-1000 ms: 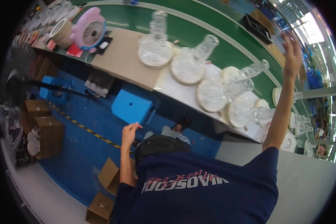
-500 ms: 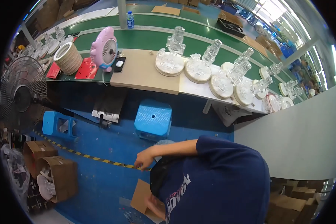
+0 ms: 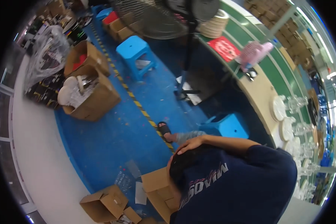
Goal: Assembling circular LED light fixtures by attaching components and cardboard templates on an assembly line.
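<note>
Neither my left hand nor my right hand shows in the head view. Close in front of me, at the lower right, a co-worker in a navy T-shirt (image 3: 246, 186) bends forward, back turned up. One of that person's hands (image 3: 192, 143) rests on their lowered head (image 3: 184, 158); the other hand is not clearly seen. Beneath them stands an open cardboard box (image 3: 156, 183) on the blue floor. A sandalled foot (image 3: 163, 128) is planted on the black and yellow floor tape.
A blue stool (image 3: 229, 127) stands by the bench, another blue stool (image 3: 132, 48) farther off. A large floor fan (image 3: 149, 18) rises at the top. Cartons (image 3: 97, 99) line the left. Along the bench (image 3: 263, 93) stand clear glass pieces on white discs (image 3: 286, 128) and a pink fan (image 3: 252, 54).
My view has swung left, so the bench shifts to the right and the left-hand cartons come fully into view. The co-worker's outstretched hand has moved onto their head.
</note>
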Available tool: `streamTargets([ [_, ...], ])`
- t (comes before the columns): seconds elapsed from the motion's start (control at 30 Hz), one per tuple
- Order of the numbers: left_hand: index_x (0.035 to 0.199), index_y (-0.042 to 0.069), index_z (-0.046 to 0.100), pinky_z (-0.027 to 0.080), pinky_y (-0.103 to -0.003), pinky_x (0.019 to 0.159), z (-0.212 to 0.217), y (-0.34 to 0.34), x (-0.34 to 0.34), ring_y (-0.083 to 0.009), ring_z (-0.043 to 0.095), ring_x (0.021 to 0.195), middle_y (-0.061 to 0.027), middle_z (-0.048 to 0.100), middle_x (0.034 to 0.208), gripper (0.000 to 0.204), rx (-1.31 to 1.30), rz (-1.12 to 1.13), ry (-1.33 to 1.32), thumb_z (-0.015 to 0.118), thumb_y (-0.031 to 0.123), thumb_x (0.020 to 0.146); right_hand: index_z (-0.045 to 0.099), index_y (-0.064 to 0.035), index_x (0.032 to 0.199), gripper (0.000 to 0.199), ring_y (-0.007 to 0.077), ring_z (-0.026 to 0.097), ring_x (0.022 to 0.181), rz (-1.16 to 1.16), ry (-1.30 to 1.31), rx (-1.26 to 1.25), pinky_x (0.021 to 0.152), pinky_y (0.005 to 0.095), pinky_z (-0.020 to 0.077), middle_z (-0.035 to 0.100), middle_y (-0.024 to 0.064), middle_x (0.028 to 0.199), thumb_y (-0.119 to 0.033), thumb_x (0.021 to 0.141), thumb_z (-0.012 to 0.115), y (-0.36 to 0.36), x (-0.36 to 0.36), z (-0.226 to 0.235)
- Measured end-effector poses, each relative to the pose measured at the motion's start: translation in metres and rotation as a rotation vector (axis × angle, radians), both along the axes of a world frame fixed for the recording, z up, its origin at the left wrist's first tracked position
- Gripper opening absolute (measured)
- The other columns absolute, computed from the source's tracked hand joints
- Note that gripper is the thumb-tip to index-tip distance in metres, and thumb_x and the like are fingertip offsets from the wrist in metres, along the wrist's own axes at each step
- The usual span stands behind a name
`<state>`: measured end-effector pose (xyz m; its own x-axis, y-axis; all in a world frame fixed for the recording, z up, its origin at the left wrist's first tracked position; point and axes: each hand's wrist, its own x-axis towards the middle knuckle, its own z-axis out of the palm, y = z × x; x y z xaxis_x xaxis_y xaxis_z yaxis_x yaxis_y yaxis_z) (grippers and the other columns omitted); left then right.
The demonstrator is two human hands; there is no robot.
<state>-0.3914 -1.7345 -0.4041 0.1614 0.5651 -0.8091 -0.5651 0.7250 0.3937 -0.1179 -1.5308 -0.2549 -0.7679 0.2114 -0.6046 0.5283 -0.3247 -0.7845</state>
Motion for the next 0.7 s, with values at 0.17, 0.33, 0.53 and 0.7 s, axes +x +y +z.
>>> streamTargets([
  [0.17,0.139,0.002,0.054,0.046,-0.034,0.104,0.031,0.161,-0.017,-0.0244,0.059,0.118,-0.0117,0.061,0.132,0.047,0.042,-0.061,-0.153,0.054,0.031,0.102,0.054,-0.0074,0.143,0.074,0.0328,0.039,0.142,0.348,-0.046,0.167,0.118,0.0404,0.0264,0.049,0.0181,0.148,-0.065,0.097,0.049,0.128,-0.080,0.001],
  [0.33,0.139,0.001,0.054,0.046,-0.033,0.103,0.058,0.274,-0.051,-0.0211,0.061,0.116,-0.0101,0.062,0.131,0.045,0.142,-0.068,-0.164,0.051,0.029,0.103,0.046,-0.0028,0.147,0.088,0.0327,0.043,0.138,0.315,0.035,0.136,0.116,0.0392,0.0307,0.049,0.0198,0.147,-0.071,0.092,0.049,0.229,-0.112,-0.005],
  [0.53,0.138,0.001,0.054,0.047,-0.032,0.102,0.148,0.460,-0.082,-0.0195,0.062,0.113,-0.0094,0.062,0.130,0.044,0.555,-0.195,0.120,0.050,0.029,0.104,0.050,-0.0077,0.145,0.076,0.0231,0.052,0.129,-0.249,-0.270,-0.320,0.105,0.0378,0.0435,0.053,0.0118,0.145,-0.060,0.091,0.061,0.339,-0.114,0.003],
  [0.7,0.132,0.003,0.061,0.048,-0.031,0.099,0.080,0.550,-0.151,-0.0171,0.063,0.108,-0.0080,0.065,0.123,0.040,0.209,-0.401,-0.215,0.050,0.030,0.104,0.059,-0.0124,0.138,0.066,0.0205,0.055,0.120,-0.432,-0.245,-0.377,0.102,0.0344,0.0429,0.059,0.0083,0.134,-0.060,0.093,0.059,0.398,-0.156,-0.053],
])
